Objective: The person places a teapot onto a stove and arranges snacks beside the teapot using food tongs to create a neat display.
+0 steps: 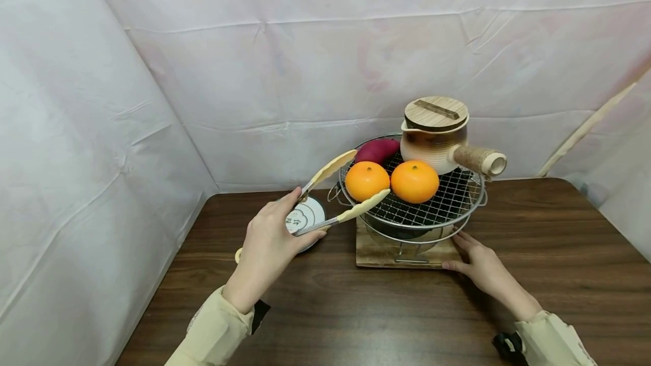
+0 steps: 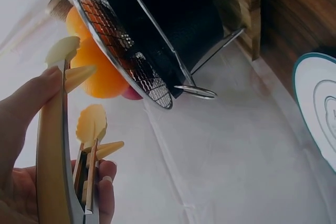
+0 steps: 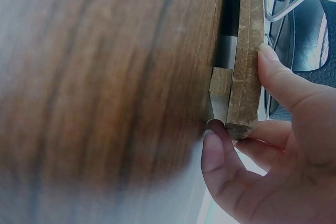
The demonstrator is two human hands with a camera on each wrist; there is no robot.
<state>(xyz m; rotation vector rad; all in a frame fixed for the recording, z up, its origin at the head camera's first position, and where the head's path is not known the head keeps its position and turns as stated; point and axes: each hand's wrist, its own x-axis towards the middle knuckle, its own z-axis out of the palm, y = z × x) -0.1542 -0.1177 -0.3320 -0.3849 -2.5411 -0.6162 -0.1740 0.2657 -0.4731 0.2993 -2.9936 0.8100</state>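
My left hand (image 1: 267,239) holds a pair of tongs (image 1: 362,208) with cream scalloped tips, their arms spread wide. One tip is beside the left orange fruit (image 1: 366,177), the other near the purple sweet potato (image 1: 376,151); in the left wrist view both tips point toward the fruit. A second orange fruit (image 1: 415,182) sits close by on the round wire grill rack (image 1: 460,194). My right hand (image 1: 483,267) grips the corner of the wooden board (image 3: 247,56) under the stove, thumb on top and fingers at its edge and underside.
A clay teapot (image 1: 432,148) with a wooden lid stands at the rack's back right, its wrapped handle (image 1: 473,158) sticking out past the rim. A white plate (image 1: 307,214) with a dark rim lies partly behind my left hand. White cloth (image 1: 325,72) hangs behind the table.
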